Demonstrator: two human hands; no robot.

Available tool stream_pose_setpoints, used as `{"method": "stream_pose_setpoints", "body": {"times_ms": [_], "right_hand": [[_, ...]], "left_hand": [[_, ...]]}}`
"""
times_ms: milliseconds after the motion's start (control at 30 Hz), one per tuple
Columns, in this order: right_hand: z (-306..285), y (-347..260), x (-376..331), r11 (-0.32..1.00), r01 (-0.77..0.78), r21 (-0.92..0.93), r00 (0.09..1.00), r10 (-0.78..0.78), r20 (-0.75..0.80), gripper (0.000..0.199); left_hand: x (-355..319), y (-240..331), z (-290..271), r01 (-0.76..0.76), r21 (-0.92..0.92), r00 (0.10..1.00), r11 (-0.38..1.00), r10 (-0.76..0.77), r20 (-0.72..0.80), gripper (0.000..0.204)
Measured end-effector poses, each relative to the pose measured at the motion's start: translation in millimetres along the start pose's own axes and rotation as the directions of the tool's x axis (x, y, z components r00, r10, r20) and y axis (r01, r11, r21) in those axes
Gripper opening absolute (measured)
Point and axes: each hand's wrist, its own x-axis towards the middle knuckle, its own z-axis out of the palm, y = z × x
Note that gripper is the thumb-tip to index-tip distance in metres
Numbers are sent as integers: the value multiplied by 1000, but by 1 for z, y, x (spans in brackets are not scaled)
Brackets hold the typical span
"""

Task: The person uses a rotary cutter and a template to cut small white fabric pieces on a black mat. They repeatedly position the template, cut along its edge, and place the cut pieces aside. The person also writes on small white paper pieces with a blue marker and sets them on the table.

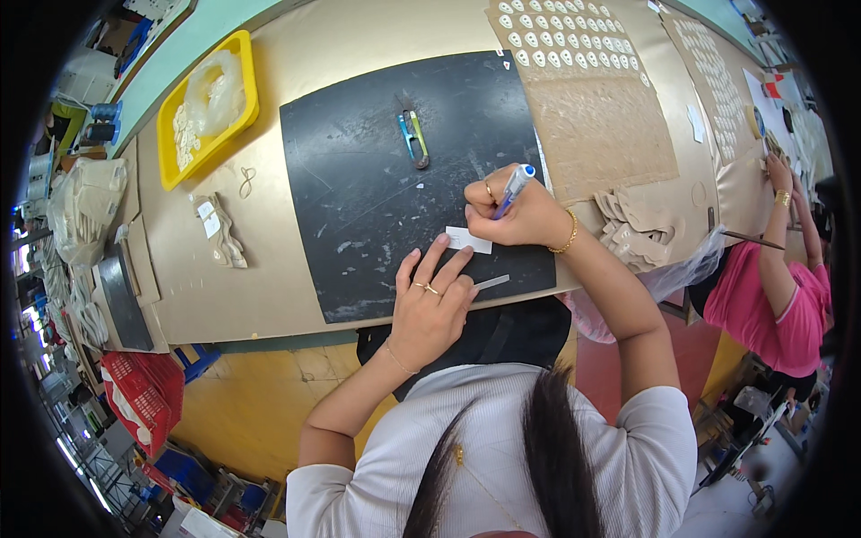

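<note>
My right hand (520, 211) is closed around a blue-and-white pen (515, 186), its lower end down over a small white paper slip (479, 244). Flat on the slip's left edge rest the fingertips of my left hand (435, 291), its fingers stretched out. Both hands are over a scratched black mat (359, 197). Just beside my left fingers lies a thin pale strip (492, 282). Farther up the mat is a pair of small thread snips (413, 139) with blue and green handles.
A yellow tray (251, 94) with a plastic bag and pale pieces stands far left. Left of the mat lies a bundle of beige pieces (221, 235). On the right are stacked beige pieces (632, 235) and a brown sheet (601, 134) with rows of white pieces. A co-worker in pink (762, 300) works at far right.
</note>
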Motion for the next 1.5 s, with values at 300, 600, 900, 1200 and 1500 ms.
{"method": "stream_pose_setpoints", "body": {"times_ms": [300, 600, 900, 1200, 1500], "right_hand": [[1, 0, -2, 995, 80, -55, 996, -78, 39, 32], [2, 4, -2, 994, 83, -75, 997, -82, 17, 29], [-7, 5, -6, 983, -110, 146, 994, 111, 2, 36], [-21, -38, -40, 955, -284, 84, 953, 291, -86, 28], [16, -32, -65, 946, -48, -319, 989, -1, -149, 42]], "left_hand": [[2, -1, -1, -8, -8, 1000, 1000, 8, -4, 16], [3, -1, -1, 4, -8, 1000, 1000, -4, 9, 16], [9, 3, -6, 25, 0, 999, 1000, -25, 20, 14], [31, -13, -10, 88, -134, 991, 987, -100, -85, 24], [53, -14, -26, 187, -60, 977, 980, -179, 119, 28]]}}
